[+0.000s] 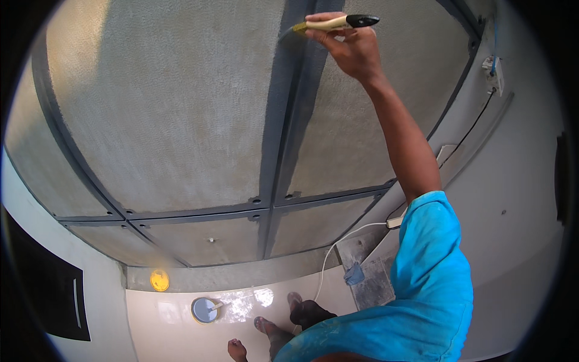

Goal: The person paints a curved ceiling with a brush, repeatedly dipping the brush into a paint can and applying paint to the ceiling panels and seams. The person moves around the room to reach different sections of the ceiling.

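My right hand (356, 51) is raised high, its fingers closed round the pale handle of a paintbrush (329, 25) with a black end. The yellowish bristles touch the dark grey painted strip (283, 120) that runs up the joint between rough grey-beige wall panels (169, 108). Low at the bottom edge hangs my left hand (236, 350), curled into a loose fist with nothing visible in it. Near my feet stands an open tub (194, 311) of grey paint, a pale flat tool (215, 306) leaning in it.
A yellow lid (160, 280) rests by the wall's base. A white cable (325, 259) runs from a power strip (395, 222) across the glossy floor (163, 332). Beside dark tiles (374, 289) lies a blue cloth (354, 274). A socket (493, 75) with cables is on the right wall.
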Tool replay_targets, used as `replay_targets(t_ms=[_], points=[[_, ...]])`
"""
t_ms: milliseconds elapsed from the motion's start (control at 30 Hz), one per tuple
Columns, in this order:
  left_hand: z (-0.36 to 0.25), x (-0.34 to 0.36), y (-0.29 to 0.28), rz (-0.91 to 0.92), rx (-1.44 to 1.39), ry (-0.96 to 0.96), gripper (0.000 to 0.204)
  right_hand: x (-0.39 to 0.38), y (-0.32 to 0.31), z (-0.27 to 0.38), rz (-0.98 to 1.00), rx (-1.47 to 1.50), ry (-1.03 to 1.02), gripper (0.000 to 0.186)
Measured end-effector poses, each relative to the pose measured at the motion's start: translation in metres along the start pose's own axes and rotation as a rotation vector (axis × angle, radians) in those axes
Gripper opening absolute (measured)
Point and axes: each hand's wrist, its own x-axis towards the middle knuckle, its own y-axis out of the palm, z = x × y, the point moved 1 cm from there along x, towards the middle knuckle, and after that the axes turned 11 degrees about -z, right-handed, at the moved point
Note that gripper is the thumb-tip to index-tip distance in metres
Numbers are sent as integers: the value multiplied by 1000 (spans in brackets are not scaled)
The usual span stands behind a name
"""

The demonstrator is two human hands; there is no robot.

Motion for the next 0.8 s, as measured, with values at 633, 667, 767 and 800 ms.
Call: replay_targets(t_ms=[633,667,767,800], points=[[35,-21,11,-43,325,497,27,-18,-5,29,64,-101,-208,20],[33,-20,13,-93,327,676,26,-10,-7,33,101,-17,-111,19],[29,-8,22,45,278,91,24,55,-24,13,164,-154,3,19],[27,-6,22,6,285,91,23,77,-25,0,90,-147,-17,19]])
